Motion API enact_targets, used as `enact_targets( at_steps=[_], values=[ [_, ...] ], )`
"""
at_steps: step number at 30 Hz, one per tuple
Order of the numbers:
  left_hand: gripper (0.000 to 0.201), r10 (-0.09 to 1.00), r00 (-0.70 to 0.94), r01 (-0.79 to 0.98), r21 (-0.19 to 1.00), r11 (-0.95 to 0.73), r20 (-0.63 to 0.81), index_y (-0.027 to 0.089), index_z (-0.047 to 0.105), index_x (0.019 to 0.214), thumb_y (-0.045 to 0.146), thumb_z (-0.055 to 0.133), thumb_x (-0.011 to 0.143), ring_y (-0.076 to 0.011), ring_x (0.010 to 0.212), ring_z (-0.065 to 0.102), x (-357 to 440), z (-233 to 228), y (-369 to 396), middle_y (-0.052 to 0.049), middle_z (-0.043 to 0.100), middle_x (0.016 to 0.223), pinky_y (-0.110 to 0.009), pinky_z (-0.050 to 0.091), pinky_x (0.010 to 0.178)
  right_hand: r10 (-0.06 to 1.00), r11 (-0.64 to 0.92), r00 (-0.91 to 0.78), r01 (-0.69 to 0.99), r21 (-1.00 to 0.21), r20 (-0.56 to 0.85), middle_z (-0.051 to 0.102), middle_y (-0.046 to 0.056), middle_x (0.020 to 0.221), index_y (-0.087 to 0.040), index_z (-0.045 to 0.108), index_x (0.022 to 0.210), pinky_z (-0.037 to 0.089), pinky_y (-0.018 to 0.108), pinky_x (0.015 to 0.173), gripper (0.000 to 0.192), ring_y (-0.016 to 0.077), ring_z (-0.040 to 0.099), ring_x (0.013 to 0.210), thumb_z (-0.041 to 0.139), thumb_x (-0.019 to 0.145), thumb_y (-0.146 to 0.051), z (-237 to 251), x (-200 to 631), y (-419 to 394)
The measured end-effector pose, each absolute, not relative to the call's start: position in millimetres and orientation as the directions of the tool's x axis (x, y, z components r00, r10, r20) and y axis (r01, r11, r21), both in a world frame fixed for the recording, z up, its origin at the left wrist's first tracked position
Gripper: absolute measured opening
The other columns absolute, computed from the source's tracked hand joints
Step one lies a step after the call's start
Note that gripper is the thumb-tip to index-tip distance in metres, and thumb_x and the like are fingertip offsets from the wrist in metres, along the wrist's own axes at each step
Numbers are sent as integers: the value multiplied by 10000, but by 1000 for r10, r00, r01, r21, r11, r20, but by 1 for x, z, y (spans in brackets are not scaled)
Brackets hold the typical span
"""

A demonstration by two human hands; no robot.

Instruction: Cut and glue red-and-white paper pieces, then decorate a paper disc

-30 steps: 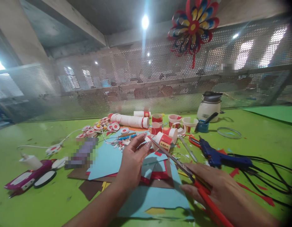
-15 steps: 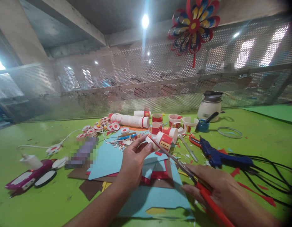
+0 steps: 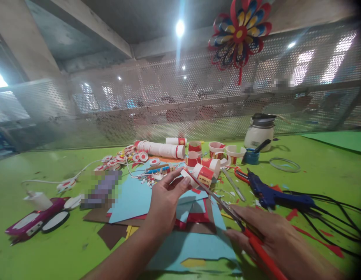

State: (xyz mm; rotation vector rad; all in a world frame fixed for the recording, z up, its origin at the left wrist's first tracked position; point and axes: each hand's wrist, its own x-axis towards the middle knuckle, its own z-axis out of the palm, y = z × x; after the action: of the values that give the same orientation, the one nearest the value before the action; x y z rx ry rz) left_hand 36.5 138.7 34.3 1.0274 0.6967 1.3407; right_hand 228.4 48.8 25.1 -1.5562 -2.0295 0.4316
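My left hand pinches a small white and red piece of paper between thumb and fingers. Red-handled scissors are in my right hand, their blades pointing up and left to the held piece. The blade tips meet its edge near my left thumb; whether they cut into it I cannot tell. Just behind lies a red and white paper cup on its side. Beneath both hands are light blue paper sheets, with brown and red sheets under them.
A stack of white cups lies at the back, with cut cups beside it. To the right are a blue glue gun, its black cord, a box cutter and a white kettle. A purple power strip sits left.
Almost nothing differs. Both hands, the scissors and the white piece keep nearly the same place, and the view has shifted very slightly.
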Motion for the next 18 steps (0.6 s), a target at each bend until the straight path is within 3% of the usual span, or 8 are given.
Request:
enact_targets(
  at_steps=[14, 18],
  values=[
    [368, 971, 175, -444, 893, -70, 163, 132, 695, 1003, 260, 759, 664, -207, 837, 659, 36, 37, 141, -94, 719, 921, -370, 498, 848, 953, 270, -138, 788, -553, 269, 748, 56, 867, -271, 714, 964, 565, 306, 634, 308, 247, 699, 758, 537, 837, -489, 33, 226, 49],
    [387, 968, 182, -413, 907, -83, 172, 139, 678, 1052, 255, 743, 688, -204, 859, 652, 35, 35, 141, -93, 717, 935, -376, 487, 873, 961, 256, -144, 794, -551, 237, 742, 61, 917, -273, 694, 1028, 562, 318, 664, 359, 250, 696, 797, 519, 843, -525, 33, 227, 51]
  ],
)
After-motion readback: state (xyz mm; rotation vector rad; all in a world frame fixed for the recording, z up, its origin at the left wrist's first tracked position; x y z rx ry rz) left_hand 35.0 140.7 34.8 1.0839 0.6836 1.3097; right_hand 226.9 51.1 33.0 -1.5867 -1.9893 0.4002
